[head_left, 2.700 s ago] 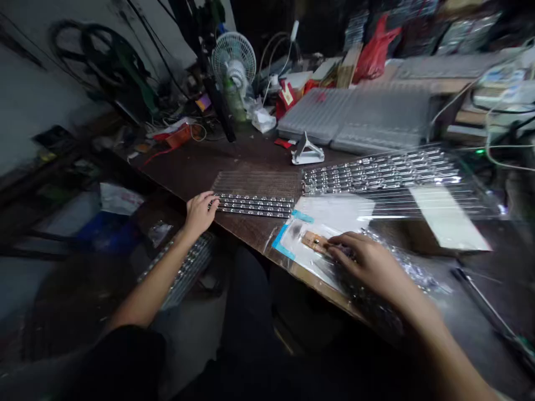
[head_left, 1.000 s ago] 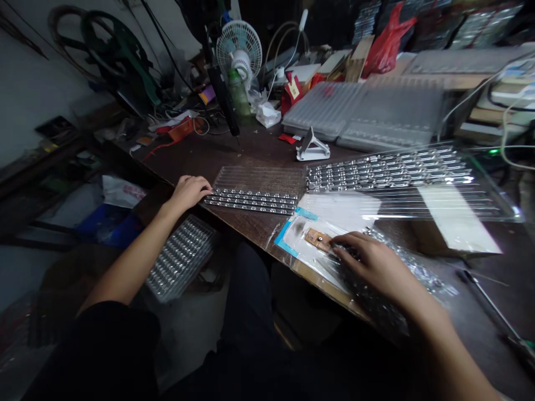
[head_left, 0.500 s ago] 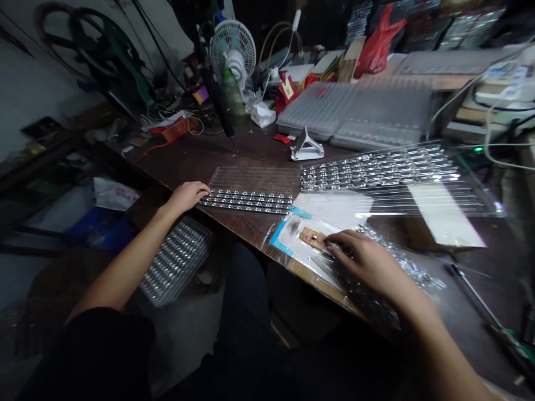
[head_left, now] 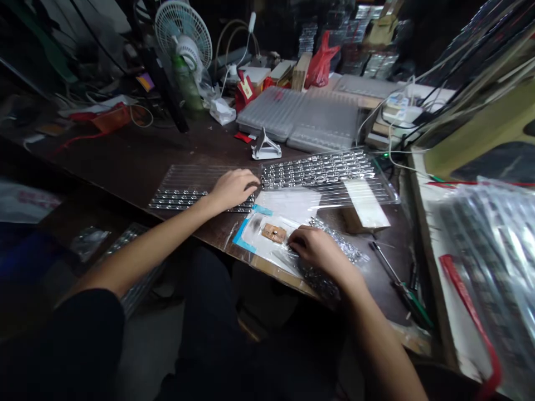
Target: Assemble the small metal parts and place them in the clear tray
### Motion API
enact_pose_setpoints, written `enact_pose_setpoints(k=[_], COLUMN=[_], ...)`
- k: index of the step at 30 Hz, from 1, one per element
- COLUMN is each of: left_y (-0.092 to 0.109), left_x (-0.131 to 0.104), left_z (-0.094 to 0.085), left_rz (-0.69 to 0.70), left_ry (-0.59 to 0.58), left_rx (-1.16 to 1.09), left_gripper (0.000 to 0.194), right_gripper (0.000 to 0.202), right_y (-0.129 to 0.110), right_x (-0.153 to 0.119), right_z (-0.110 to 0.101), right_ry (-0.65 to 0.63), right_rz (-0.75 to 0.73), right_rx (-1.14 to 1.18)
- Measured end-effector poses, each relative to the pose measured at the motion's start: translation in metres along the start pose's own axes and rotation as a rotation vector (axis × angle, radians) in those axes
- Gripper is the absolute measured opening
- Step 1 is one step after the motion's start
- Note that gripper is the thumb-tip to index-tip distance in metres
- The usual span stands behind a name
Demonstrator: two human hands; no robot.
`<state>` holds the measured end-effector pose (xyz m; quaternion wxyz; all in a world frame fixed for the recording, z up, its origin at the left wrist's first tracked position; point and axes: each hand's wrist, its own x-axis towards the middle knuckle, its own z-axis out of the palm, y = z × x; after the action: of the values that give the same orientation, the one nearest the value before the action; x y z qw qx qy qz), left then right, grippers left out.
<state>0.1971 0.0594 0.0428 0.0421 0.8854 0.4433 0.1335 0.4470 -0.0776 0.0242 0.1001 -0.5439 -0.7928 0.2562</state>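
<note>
My left hand (head_left: pixel 234 189) reaches over the right end of a clear ribbed tray (head_left: pixel 184 175) that holds rows of shiny metal pieces (head_left: pixel 178 199). Its bent fingertips are at the left end of a second clear tray (head_left: pixel 334 195), where more shiny metal rods (head_left: pixel 317 169) lie; what they pinch is hidden. Just right of a small wooden block (head_left: pixel 273 233) with a metal stud in its middle is my right hand (head_left: pixel 311 245). Its fingers are curled together beside a heap of small metal parts (head_left: pixel 340 242); anything inside them is hidden.
A white cardboard box (head_left: pixel 363 206) supports the second tray's right side. A long-shafted screwdriver (head_left: pixel 395 273) lies farther right. Behind stand a white folding stand (head_left: pixel 266 147), stacked clear trays (head_left: pixel 296 111) and a fan (head_left: pixel 184 33). Plastic-wrapped goods (head_left: pixel 497 267) fill the right side.
My left hand has moved right, from the first tray's left end to the gap between the trays. My right hand has drawn slightly back from the wooden block, its fingers more curled. The view has turned right.
</note>
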Motion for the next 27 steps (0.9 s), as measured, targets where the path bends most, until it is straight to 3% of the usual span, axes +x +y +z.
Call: enact_pose_setpoints(k=[4,8,13,15,19,22,27], left_y=[0.011,0.014,0.038,0.053,0.071,0.070,0.064], left_x=[0.026,0.031,-0.003,-0.027,-0.063,-0.069,-0.070], left_z=[0.029,0.031,0.020,0.024,0.044,0.053,0.051], left_rz=[-0.038,-0.047,-0.004,-0.046,-0.077,-0.080,-0.049], left_ry=[0.024,0.036,0.152,0.231,0.206,0.186,0.180], left_rx=[0.084,0.028,-0.384,-0.582,-0.702,-0.742,-0.777], left_gripper=[0.015,0.007,0.005,0.013,0.012,0.013,0.013], right_gripper=[0.018,0.021,0.023,0.023,0.024,0.022,0.016], right_y=[0.001,0.000,0.001,0.004,0.006,0.005,0.001], right_x=[0.000,-0.002,-0.002,-0.001,0.000,0.001,0.003], right_z=[-0.001,-0.003,-0.004,-0.003,-0.002,-0.002,0.002], right_ry=[0.002,0.000,0.025,0.033,0.053,0.081,0.023], right_rz=[0.009,0.022,0.024,0.026,0.027,0.015,-0.059], right_rx=[-0.007,-0.027,-0.024,-0.021,0.013,0.037,0.033])
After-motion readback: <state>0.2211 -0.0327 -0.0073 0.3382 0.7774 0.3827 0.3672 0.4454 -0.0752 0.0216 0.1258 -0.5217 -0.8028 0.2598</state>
